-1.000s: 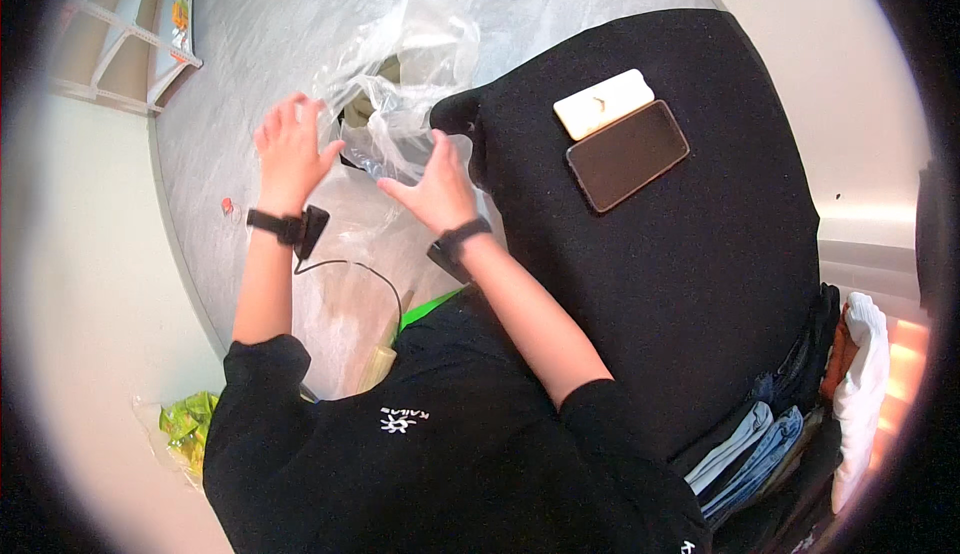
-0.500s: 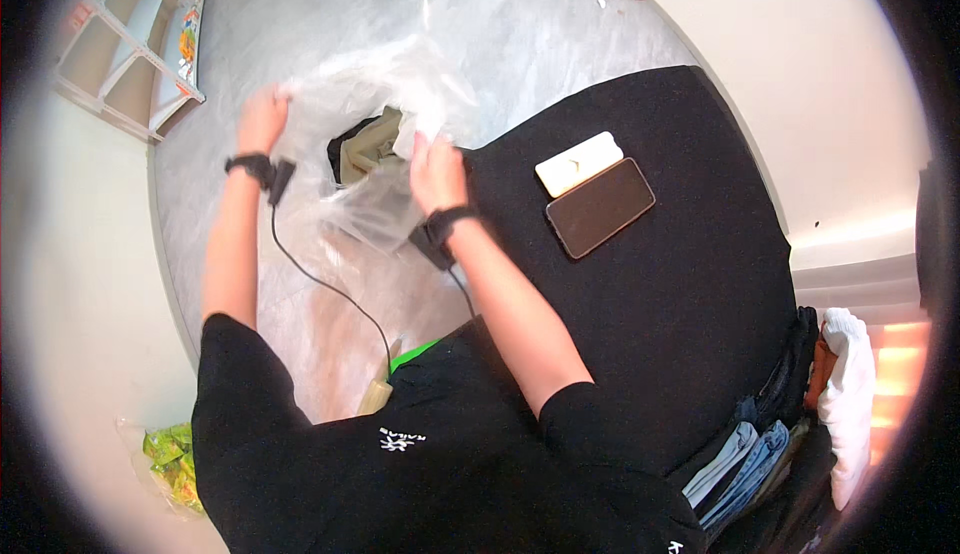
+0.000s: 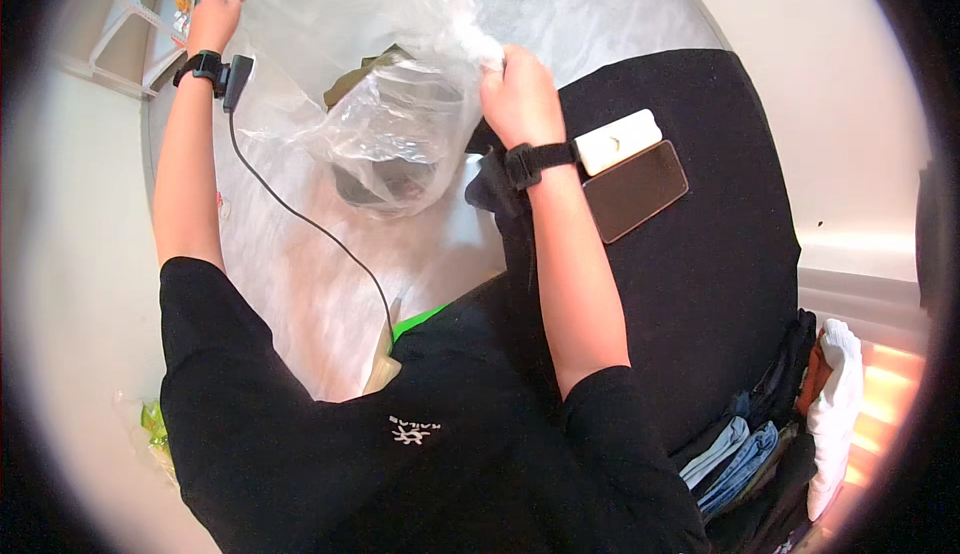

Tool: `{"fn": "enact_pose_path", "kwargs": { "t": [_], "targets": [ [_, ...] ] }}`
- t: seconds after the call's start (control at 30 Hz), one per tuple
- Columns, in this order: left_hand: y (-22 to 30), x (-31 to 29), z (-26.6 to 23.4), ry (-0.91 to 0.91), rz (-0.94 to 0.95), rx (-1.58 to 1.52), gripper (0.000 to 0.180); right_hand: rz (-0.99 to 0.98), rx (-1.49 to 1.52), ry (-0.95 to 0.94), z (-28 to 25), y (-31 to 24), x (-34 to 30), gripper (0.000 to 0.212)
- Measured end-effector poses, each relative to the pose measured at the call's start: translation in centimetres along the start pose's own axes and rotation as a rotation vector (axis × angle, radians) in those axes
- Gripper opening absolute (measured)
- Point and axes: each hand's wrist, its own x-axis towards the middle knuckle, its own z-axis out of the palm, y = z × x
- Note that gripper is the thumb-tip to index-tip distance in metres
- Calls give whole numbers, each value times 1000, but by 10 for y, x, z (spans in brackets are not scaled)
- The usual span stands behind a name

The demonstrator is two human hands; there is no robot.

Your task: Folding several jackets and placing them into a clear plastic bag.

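A large clear plastic bag [image 3: 290,64] is stretched between my two hands above the grey floor. My left hand [image 3: 213,20], at the far left, is closed on one edge of the bag's mouth. Closer to the black-covered surface, my right hand [image 3: 522,99] grips the opposite edge, bunched at the fingers. Dark olive folded cloth [image 3: 358,82] shows low inside or behind the film; which of these I cannot tell. Each wrist wears a black strap with a small black device, and a cable hangs from the left one.
On the black-covered surface [image 3: 720,284] to the right lie a white power bank [image 3: 618,142] and a dark phone [image 3: 637,192]. Folded jeans [image 3: 738,469] and a white garment [image 3: 835,414] stand at its near right edge. A white shelf [image 3: 125,34] is at the far left.
Both hands have risen away from me and spread wider apart, pulling the bag up and open. The cloth, seen plainly through the opening before, is now partly behind the film.
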Motion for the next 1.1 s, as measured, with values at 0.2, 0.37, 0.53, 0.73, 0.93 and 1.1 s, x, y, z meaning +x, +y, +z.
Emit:
{"fn": "enact_pose_path", "kwargs": {
  "t": [0.2,0.37,0.53,0.73,0.93,1.1],
  "targets": [
    [16,-36,-12,-103,-42,122,40,-41,-398,0,9,6,-8,19],
    [88,-109,-46,297,392,314,42,-69,-480,21,1,19,-12,17],
    [162,-237,-6,-164,543,-164,73,-7,-437,-20,-9,18,-12,19],
    [171,-277,16,-718,422,-85,35,-101,-484,-20,-27,14,-36,22],
    [184,-309,-1,-709,679,-167,18,-226,-22,12,-55,-1,-79,23],
    [199,-323,-8,-799,690,-214,35,-168,400,-584,-72,0,-135,22]
  ]
}}
